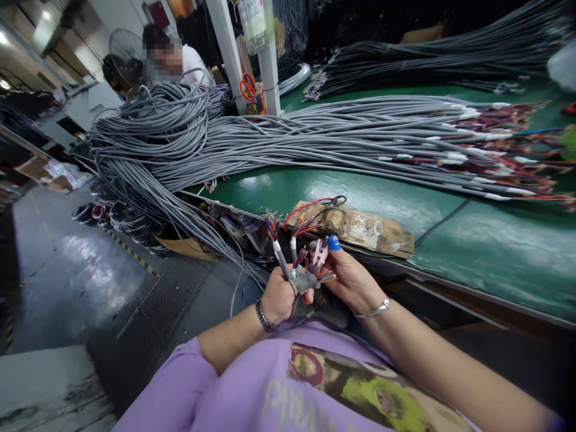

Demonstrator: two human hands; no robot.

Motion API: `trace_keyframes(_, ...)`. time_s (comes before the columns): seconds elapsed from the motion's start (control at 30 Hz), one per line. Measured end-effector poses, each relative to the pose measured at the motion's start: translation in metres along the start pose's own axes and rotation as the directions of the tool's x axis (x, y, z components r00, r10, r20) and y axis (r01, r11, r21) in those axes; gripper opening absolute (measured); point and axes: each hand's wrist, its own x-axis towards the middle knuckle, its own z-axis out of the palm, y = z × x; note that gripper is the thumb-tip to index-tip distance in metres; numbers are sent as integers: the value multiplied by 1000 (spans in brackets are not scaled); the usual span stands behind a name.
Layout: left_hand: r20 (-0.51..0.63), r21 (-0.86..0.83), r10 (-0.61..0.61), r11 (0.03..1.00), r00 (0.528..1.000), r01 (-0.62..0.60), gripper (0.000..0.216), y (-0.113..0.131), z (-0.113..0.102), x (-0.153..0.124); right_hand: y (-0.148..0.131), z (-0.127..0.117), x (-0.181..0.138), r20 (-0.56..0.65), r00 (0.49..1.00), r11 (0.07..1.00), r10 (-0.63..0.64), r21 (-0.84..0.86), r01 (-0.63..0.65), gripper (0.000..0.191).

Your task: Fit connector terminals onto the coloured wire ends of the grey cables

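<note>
Several grey cables (282, 260) are gripped in my left hand (276, 297), whose thumb wears a grey covering. Their ends fan out above the fist into thin coloured wires (272, 228), with white sleeves at the base of some bundles. Close beside it, my right hand (351, 279) is closed, with blue wrapping on the thumb tip. Between its thumb and fingers is a pale pink tool like a small clip (320, 254), right by the wire ends. The fingertips of my right hand are partly hidden behind the wires.
A green worktable (450, 240) bears a long bundle of grey cables (315, 144) with stripped ends at right. At its near edge lies a worn wooden board (373, 231) with a wired piece on it. Behind a white post (270, 78), a person (195, 63) sits. Darker cables (427, 60) lie farther back.
</note>
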Motion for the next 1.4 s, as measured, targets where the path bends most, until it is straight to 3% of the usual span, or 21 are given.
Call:
trace_keyframes(0.4, -22, 25, 35, 999, 999, -34, 41, -3, -4, -9, 6, -13, -3, 84, 994, 986, 75, 145, -86, 40)
trace_keyframes(0.63, -107, 37, 125, 992, 986, -121, 38, -13, -12, -15, -1, -31, -16, 215, 939, 962, 267, -5, -272, 33)
trace_keyframes(0.73, -138, 42, 179, 984, 974, -175, 35, -12, -9, -14, -4, -30, -15, 210, 949, 971, 233, -9, -237, 33)
trace_keyframes(0.97, -162, 80, 213, 976, 964, -202, 37, -8, 1, -9, -2, -13, -9, 115, 993, 995, 33, -96, -22, 31)
trace_keyframes(1.4, -162, 88, 202, 978, 966, -190, 36, -10, 7, -2, 3, -11, 2, 148, 989, 997, 5, 74, -16, 35)
